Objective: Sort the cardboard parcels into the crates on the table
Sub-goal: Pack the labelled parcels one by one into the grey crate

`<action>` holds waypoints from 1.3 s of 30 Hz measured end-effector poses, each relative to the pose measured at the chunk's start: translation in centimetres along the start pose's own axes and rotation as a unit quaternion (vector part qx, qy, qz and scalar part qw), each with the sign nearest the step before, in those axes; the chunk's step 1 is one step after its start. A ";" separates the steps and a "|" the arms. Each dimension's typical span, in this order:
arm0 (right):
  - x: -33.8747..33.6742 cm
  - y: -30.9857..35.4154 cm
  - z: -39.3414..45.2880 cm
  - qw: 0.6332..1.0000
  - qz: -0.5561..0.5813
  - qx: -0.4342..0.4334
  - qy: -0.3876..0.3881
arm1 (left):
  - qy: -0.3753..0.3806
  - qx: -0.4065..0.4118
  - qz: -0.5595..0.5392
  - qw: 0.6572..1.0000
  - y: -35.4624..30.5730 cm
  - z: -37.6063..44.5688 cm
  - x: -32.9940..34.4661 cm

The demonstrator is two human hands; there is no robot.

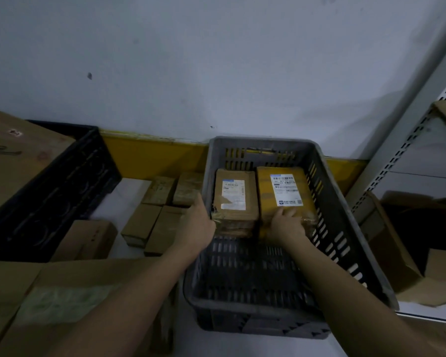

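Both your hands are inside the grey crate (327, 202). Your left hand (200, 224) grips the near left corner of the brown parcel (236, 199); your right hand (287, 224) lies spread, fingers flat, on the yellow parcel (285, 191) beside it.

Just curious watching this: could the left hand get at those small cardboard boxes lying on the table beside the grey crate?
Probably yes. The left hand sits at the grey crate wall, right beside the small boxes, and nothing covers them from above.

Dim, soft view; edges bend, light perhaps from above.
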State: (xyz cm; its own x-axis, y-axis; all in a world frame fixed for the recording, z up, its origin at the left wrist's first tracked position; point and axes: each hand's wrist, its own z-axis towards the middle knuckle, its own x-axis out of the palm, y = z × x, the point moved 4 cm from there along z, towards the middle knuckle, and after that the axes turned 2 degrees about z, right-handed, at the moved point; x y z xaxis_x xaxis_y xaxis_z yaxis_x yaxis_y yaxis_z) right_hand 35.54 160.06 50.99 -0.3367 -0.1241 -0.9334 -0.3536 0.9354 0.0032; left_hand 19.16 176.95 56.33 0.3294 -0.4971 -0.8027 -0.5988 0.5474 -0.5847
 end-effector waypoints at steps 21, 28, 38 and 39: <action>0.5 0.4 -0.2 1.000 0.016 0.016 -0.015 | 0.014 0.024 -0.015 0.999 0.1 -0.2 -0.1; -6.3 3.2 -4.1 0.986 0.064 -0.085 -0.132 | 0.129 0.021 -0.130 0.983 1.4 -0.7 -4.2; -9.5 18.4 -13.2 0.879 0.261 -0.356 -0.181 | -0.041 0.006 -0.047 0.998 16.5 -6.7 -14.0; -8.9 19.8 -13.8 0.873 0.265 -0.370 -0.172 | -0.059 -0.006 -0.031 0.998 17.9 -7.6 -14.6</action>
State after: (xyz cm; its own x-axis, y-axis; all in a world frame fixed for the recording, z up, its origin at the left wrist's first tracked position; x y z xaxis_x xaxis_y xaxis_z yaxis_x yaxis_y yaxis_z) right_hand 19.50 175.12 64.28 -0.3884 0.4874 -0.7820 -0.7376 0.3442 0.5809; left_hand -1.94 188.91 58.49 0.4487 -0.4470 -0.7738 -0.5837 0.5091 -0.6326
